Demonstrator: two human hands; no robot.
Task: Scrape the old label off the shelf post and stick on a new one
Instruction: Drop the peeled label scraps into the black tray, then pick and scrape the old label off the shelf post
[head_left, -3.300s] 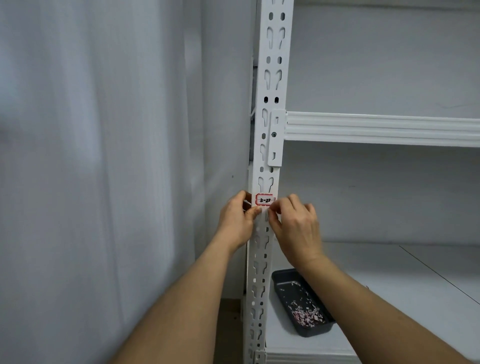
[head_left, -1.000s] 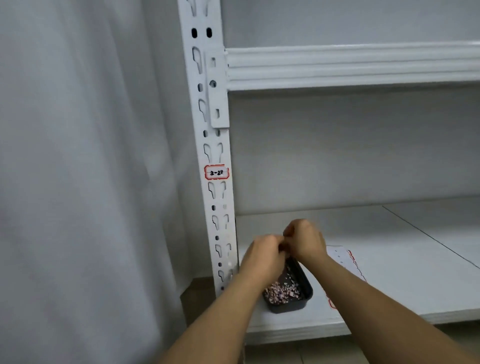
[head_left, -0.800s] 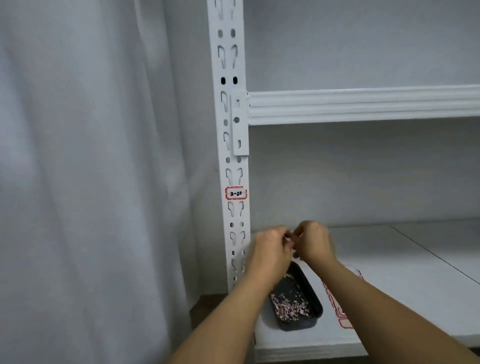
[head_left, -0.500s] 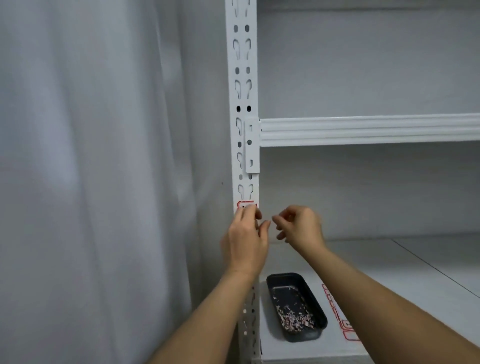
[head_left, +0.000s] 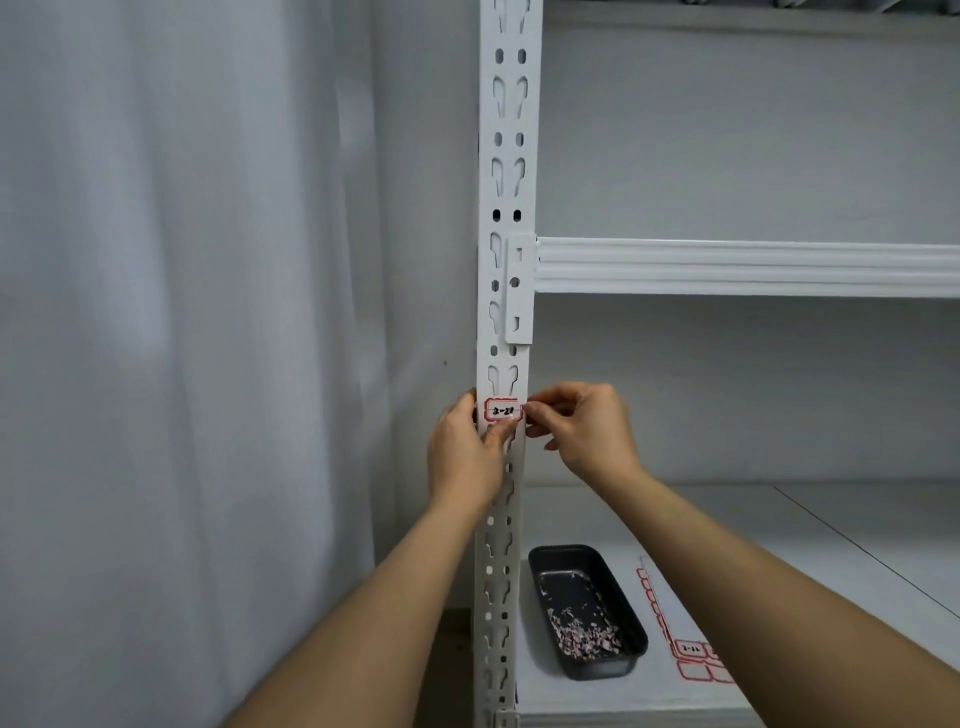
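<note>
A white slotted shelf post (head_left: 506, 208) runs up the middle of the view. A small red-bordered label (head_left: 503, 410) with dark handwriting is stuck on its front face. My left hand (head_left: 467, 457) grips the post just below the label, with the thumb across the front and the fingers behind. My right hand (head_left: 582, 431) is at the label's right edge, its thumb and forefinger pinched together on that edge and the other fingers curled.
A black tray (head_left: 618, 603) holding pink and white paper scraps sits on the lower shelf (head_left: 779, 545) beside the post. A sheet of red-bordered labels (head_left: 691, 654) lies to its right. A white curtain (head_left: 182, 364) hangs on the left. A shelf beam (head_left: 727, 265) crosses above.
Both hands rose from above the tray to the post. The left hand took hold of the post under the label, and the right hand closed in on the label's right edge.
</note>
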